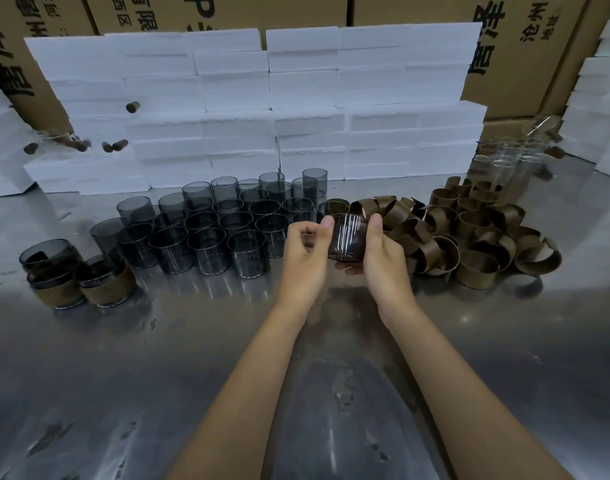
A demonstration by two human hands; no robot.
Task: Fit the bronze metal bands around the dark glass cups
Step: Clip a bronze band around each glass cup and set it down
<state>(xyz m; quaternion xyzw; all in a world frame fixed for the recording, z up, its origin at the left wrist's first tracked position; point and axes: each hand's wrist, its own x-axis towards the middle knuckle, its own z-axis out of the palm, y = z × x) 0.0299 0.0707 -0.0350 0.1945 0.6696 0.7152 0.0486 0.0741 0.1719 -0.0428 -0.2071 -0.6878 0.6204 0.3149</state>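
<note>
Above the middle of the steel table I hold one dark glass cup between both hands. My right hand cups it from the right with the thumb up along its side. My left hand pinches its left rim with thumb and fingertips. Whether a band sits on this cup I cannot tell. Several bare dark cups stand in rows to the left. A loose heap of bronze bands lies to the right. Cups wearing bronze bands stand stacked at the far left.
White foam blocks form a wall behind the cups, with cardboard boxes behind them. Clear glass cylinders stand at the back right. The steel table stretches toward me.
</note>
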